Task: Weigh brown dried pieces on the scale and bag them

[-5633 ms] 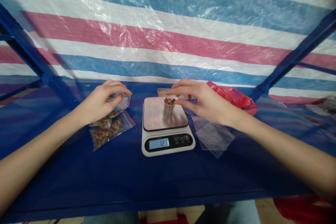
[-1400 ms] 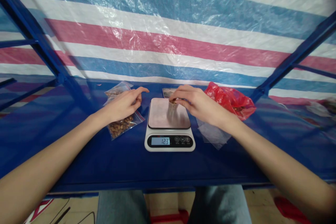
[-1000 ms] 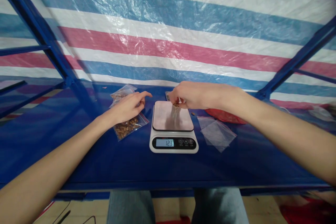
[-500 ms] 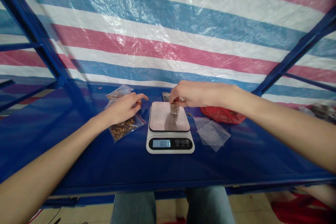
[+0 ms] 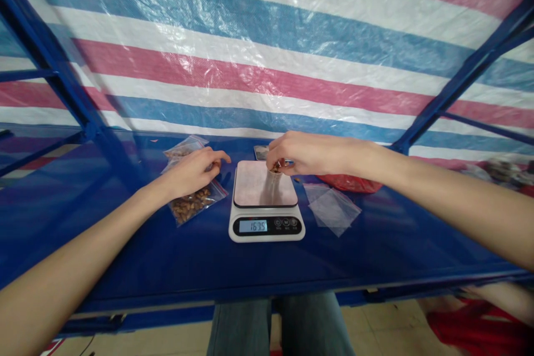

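A white digital kitchen scale [image 5: 267, 228] stands on the blue table in front of me, its display lit. Over the back right of its plate, my right hand [image 5: 287, 154] is closed, fingertips pinched at the rim of a small clear plastic cup [image 5: 275, 173]. Brown pieces show at the fingertips; whether the fingers grip any of them is hidden. To the left, my left hand [image 5: 198, 169] rests over zip bags, index finger stretched out and the others loosely bent. Brown, nut-like pieces fill the front zip bag [image 5: 192, 206]; another filled bag [image 5: 183, 147] lies behind.
Flat clear zip bags [image 5: 334, 208] lie right of the scale. Behind them is a red plastic bag [image 5: 350, 182], partly under my right forearm. A small dark-edged flat object [image 5: 261, 152] lies behind the scale. Blue frame posts and a striped plastic sheet [image 5: 250, 78] bound the table.
The scale's reading has changed. My right fingers have dipped slightly lower at the cup, and more brown pieces show there. My left hand stays over the bags; the view has shifted slightly.
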Tool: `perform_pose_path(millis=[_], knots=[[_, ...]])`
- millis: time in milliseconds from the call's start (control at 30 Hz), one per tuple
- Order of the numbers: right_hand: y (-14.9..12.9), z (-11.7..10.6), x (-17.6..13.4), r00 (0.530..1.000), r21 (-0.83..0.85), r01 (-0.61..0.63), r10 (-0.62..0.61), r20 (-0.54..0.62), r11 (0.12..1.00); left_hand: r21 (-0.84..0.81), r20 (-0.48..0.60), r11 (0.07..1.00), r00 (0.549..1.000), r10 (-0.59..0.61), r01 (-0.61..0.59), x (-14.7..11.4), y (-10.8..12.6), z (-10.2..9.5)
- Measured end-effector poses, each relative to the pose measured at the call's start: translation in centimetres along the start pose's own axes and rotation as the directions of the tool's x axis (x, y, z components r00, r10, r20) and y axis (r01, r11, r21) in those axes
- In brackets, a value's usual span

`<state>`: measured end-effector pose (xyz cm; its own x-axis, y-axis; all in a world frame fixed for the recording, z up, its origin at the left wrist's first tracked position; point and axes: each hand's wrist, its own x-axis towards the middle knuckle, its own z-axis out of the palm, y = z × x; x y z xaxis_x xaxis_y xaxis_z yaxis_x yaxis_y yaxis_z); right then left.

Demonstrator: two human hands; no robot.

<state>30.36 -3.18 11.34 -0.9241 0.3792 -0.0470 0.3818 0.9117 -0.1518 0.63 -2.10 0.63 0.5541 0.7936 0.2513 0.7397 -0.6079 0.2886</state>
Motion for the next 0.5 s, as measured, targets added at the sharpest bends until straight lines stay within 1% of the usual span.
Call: perform_pose_path(millis=[100,167,333,400,500], knots=[[0.1,-0.2,0.3,1.0,-0.032,0.01,-0.009,0.028,0.999,-0.001,0.0,1.0,1.0,0.013,-0.013,0.0,-0.1,0.0],[0.2,-0.3,0.4,1.0,-0.026,0.014,-0.013,0.023,1.0,-0.001,-0.002,1.0,1.0,0.012,-0.012,0.0,-0.1,-0.1],[0.3,-0.8,0.0,0.999,0.005,-0.045,0.045,0.013,0.999,0.0,-0.009,1.0,1.0,0.006,-0.006,0.0,0.0,-0.1],[0.3,-1.1,-0.2,0.997,0.018,-0.07,0.07,-0.009,0.997,-0.001,-0.022,1.0,1.0,0.004,-0.004,0.0,0.0,-0.1],[0.5,-2.1,-0.9,0.993,0.005,-0.096,0.096,-0.075,0.995,0.0,-0.017,1.0,1.0,0.005,-0.005,0.0,0.1,-0.2]])
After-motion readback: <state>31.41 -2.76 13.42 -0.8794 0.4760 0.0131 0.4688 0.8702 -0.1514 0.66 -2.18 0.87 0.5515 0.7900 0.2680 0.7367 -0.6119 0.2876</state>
